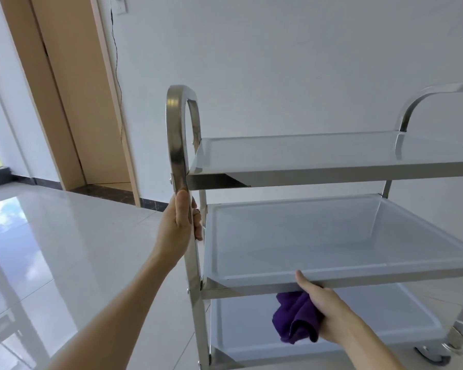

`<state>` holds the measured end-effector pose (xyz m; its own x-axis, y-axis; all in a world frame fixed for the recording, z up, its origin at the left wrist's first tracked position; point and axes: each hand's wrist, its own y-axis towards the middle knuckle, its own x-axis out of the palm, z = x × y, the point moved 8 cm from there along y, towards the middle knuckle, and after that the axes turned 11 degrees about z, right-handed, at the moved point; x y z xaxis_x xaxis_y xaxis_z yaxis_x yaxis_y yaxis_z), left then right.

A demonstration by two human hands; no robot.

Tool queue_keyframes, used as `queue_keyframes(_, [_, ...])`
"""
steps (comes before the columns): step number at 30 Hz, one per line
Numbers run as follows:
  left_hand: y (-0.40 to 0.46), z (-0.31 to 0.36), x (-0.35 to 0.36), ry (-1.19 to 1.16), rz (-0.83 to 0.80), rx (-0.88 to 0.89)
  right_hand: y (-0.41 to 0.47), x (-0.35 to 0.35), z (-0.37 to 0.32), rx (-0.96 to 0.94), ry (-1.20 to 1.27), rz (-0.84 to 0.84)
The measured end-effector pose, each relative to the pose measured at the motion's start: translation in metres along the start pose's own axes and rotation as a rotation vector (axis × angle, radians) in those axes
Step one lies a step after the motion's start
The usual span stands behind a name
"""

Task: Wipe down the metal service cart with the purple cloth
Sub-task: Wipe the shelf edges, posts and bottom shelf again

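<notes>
1. The metal service cart (318,174) stands before the wall (278,62).
2. The left hand (181,225) holds its left upright.
3. The purple cloth (296,320) sits under the middle shelf (332,241), in the right hand (324,308).

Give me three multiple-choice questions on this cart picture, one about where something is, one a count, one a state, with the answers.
1. Where is the cloth?
A. on the top shelf
B. under the front rim of the middle shelf
C. on the floor

2. How many shelves does the cart show?
A. two
B. three
C. four

3. What is the left hand doing?
A. gripping the cart's upright post
B. hanging free
C. holding the cloth

Answers: B, the right hand holds the cloth just below that rim. B, three trays are stacked one above another. A, its fingers wrap the post below the top shelf.
</notes>
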<state>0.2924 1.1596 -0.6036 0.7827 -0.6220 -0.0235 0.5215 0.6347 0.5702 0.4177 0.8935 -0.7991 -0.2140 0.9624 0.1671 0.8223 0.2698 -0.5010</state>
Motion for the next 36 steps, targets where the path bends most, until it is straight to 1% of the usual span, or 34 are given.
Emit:
queue_keyframes(2, [0.0, 0.003, 0.002, 0.028, -0.067, 0.007, -0.01, -0.012, -0.002, -0.033, -0.087, 0.016])
queue_keyframes(4, [0.001, 0.005, -0.004, 0.075, -0.082, -0.005, -0.02, -0.025, -0.009, -0.095, -0.193, 0.05])
queue_keyframes(7, [0.011, 0.025, -0.023, 0.066, 0.036, 0.034, -0.044, -0.027, -0.038, -0.265, -0.384, 0.043])
queue_keyframes(8, [0.018, 0.036, -0.027, 0.038, 0.075, 0.052, -0.055, -0.023, -0.056, -0.347, -0.424, 0.031])
queue_keyframes(10, [0.035, 0.063, -0.027, 0.02, 0.118, 0.101, -0.086, -0.008, -0.101, -0.534, -0.426, 0.022])
queue_keyframes(12, [0.054, 0.089, -0.021, 0.033, 0.149, 0.134, -0.126, 0.008, -0.154, -0.774, -0.398, 0.043])
queue_keyframes(15, [0.078, 0.113, -0.009, 0.001, 0.199, 0.077, -0.193, 0.032, -0.222, -1.18, -0.425, 0.098])
queue_keyframes(17, [0.087, 0.119, -0.001, 0.002, 0.221, 0.049, -0.226, 0.045, -0.256, -1.389, -0.467, 0.162])
queue_keyframes(20, [0.089, 0.121, 0.005, 0.057, 0.266, 0.089, -0.245, 0.065, -0.297, -1.573, -0.553, 0.285])
queue_keyframes(22, [0.087, 0.12, 0.006, 0.069, 0.288, 0.117, -0.241, 0.081, -0.311, -1.648, -0.693, 0.409])
queue_keyframes(23, [0.087, 0.12, 0.007, 0.071, 0.289, 0.126, -0.232, 0.089, -0.313, -1.653, -0.814, 0.454])
queue_keyframes(24, [0.087, 0.12, 0.007, 0.074, 0.288, 0.133, -0.218, 0.098, -0.309, -1.612, -0.961, 0.449])
queue_keyframes(25, [0.087, 0.12, 0.006, 0.079, 0.284, 0.14, -0.198, 0.106, -0.301, -1.517, -1.113, 0.382])
queue_keyframes(26, [0.088, 0.119, 0.005, 0.086, 0.279, 0.146, -0.177, 0.112, -0.289, -1.388, -1.242, 0.264])
queue_keyframes(27, [0.088, 0.119, 0.005, 0.093, 0.271, 0.152, -0.161, 0.114, -0.278, -1.26, -1.333, 0.149])
queue_keyframes(28, [0.088, 0.118, 0.004, 0.098, 0.262, 0.16, -0.153, 0.112, -0.272, -1.164, -1.393, 0.079])
queue_keyframes(30, [0.087, 0.118, 0.003, 0.111, 0.249, 0.186, -0.149, 0.102, -0.274, -1.071, -1.456, 0.023])
queue_keyframes(32, [0.085, 0.119, 0.004, 0.121, 0.242, 0.207, -0.149, 0.093, -0.276, -1.036, -1.48, -0.049])
queue_keyframes(35, [0.084, 0.12, 0.004, 0.105, 0.236, 0.212, -0.147, 0.085, -0.268, -1.051, -1.387, -0.187])
queue_keyframes(36, [0.083, 0.121, 0.004, 0.102, 0.234, 0.214, -0.147, 0.085, -0.266, -1.073, -1.364, -0.202])
